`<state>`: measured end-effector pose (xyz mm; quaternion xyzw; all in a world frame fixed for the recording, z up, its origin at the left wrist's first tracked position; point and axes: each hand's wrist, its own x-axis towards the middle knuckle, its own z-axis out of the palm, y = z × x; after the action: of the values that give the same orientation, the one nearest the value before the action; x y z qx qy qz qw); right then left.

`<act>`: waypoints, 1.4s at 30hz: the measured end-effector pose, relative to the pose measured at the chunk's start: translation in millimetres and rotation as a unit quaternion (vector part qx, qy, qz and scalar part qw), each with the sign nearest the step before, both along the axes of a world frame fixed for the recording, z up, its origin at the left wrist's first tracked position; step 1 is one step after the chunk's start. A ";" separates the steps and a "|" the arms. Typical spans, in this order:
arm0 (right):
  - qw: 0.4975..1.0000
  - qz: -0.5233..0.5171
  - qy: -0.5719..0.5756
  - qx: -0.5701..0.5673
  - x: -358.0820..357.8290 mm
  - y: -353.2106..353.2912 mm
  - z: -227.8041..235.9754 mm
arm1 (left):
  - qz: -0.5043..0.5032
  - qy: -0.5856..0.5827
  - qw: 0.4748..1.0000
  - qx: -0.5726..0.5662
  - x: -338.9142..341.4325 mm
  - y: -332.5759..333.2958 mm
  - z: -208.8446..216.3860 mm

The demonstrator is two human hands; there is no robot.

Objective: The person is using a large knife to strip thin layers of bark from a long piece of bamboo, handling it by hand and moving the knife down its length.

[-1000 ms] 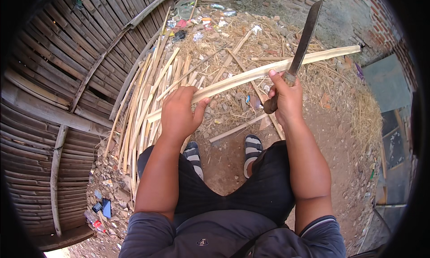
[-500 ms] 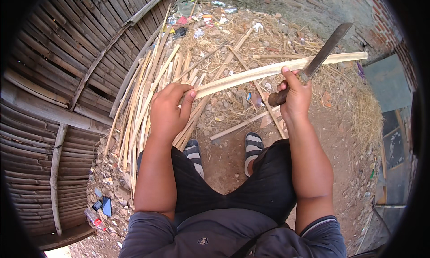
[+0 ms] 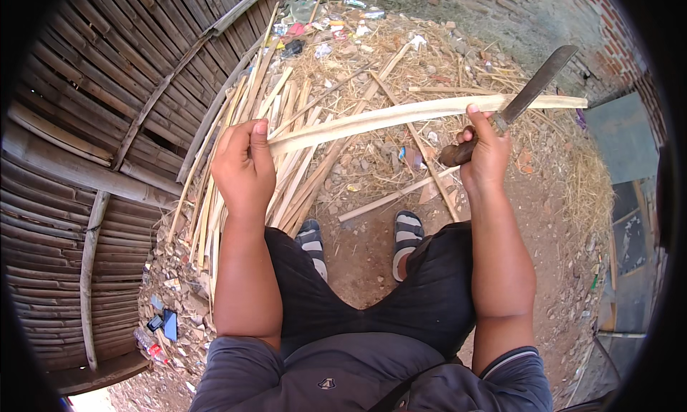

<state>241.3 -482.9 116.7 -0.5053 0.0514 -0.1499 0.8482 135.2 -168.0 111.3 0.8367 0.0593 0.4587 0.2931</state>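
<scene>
Pale wooden strip (image 3: 379,121) spanned upper centre, held two-handed.
Left hand (image 3: 243,165) pinched its left end; right hand (image 3: 489,154) gripped a knife (image 3: 535,88), thumb on strip. Plastic bottle (image 3: 150,346) lay lower left, contents unclear.

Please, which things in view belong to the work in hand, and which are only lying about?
Belonging to the work:
- pale strip, held by left hand and right hand
- knife, in right hand
- probably the pile of strips

Lying about:
- plastic bottle
- straw
</scene>
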 end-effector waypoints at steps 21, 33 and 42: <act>0.998 0.013 -0.038 -0.047 -3.9 6.8 -2.9 | -0.090 0.087 0.967 0.223 -5.4 -35.0 13.0; 0.979 0.128 -0.077 -0.140 -45.8 54.3 -12.7 | -0.341 0.353 0.862 -0.127 5.2 -43.0 -14.4; 0.926 0.116 -0.126 -0.337 -29.4 24.7 3.9 | -0.245 0.326 0.908 -0.092 6.4 -32.7 0.2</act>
<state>211.9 -458.2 120.6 -0.7410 -0.1682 -0.1217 0.6386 141.6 -200.7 111.5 0.8974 -0.0139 0.0663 0.4361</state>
